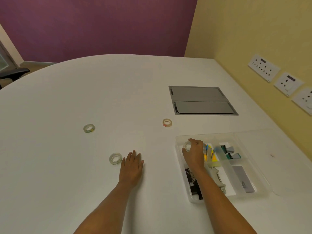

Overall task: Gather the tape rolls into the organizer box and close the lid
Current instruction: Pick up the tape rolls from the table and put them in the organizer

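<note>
White laminate runs under both my forearms, the table curving away at its far left edge and meeting the yellow wall along its right edge.

Nearest to me, my left hand lies flat, palm down, on the tabletop, fingers straight and close together, holding nothing. Just beside its fingertips, to the left, a clear tape roll lies flat on the surface; I cannot tell whether my little finger touches it.

Toward the near right corner sits the clear organizer box, its transparent lid swung open and lying on the table on the wall side. My right hand reaches into the box's far left compartment, thumb and fingertips curled around another clear tape roll, pinching it by its rim at the box's far left corner. Black binder clips fill the near left compartment under my wrist; bright sticky tabs, a pale stapler-like tool, a grey flat block and teal-and-grey clips occupy the others.

Farther out, a tape roll with a reddish label lies beyond the box, and a greenish-tinted tape roll lies well apart, toward the table's left.

Beyond them, a grey cable hatch is set flush into the tabletop.
</note>
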A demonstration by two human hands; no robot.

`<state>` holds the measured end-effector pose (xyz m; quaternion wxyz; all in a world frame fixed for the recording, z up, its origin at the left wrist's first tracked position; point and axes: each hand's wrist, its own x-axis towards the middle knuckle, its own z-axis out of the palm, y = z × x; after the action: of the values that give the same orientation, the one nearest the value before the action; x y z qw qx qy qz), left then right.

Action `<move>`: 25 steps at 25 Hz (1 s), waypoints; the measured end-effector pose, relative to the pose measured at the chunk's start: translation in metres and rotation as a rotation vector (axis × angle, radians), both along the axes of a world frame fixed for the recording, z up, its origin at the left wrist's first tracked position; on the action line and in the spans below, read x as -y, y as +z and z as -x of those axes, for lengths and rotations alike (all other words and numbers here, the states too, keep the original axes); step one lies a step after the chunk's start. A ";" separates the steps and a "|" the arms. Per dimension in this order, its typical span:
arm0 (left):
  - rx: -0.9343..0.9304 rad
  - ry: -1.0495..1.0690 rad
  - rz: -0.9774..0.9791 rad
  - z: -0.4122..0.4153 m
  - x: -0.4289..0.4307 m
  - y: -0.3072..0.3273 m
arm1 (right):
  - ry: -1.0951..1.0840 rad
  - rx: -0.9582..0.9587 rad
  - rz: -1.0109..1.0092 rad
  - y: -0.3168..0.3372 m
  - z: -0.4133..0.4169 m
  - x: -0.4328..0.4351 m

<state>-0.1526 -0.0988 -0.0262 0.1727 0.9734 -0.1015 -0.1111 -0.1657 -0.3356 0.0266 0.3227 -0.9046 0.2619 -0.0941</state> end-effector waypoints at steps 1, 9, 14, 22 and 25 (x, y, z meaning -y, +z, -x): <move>0.000 -0.004 -0.001 0.001 0.002 -0.001 | 0.026 -0.055 0.036 -0.003 0.001 0.004; -0.007 -0.011 -0.008 -0.006 0.016 -0.010 | 0.280 -0.321 0.281 -0.020 -0.016 0.031; -0.006 -0.008 -0.007 -0.006 0.018 -0.016 | 0.357 -0.350 0.321 -0.028 -0.022 0.037; 0.019 -0.002 -0.024 -0.005 0.019 -0.017 | 0.329 -0.246 0.318 -0.029 -0.016 0.034; 0.017 0.004 -0.018 -0.005 0.020 -0.017 | 0.323 -0.253 0.309 -0.026 -0.018 0.035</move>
<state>-0.1479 -0.1193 -0.0428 0.1635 0.9760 -0.0999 -0.1034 -0.1474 -0.3701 0.0009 0.1564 -0.9779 0.1349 0.0336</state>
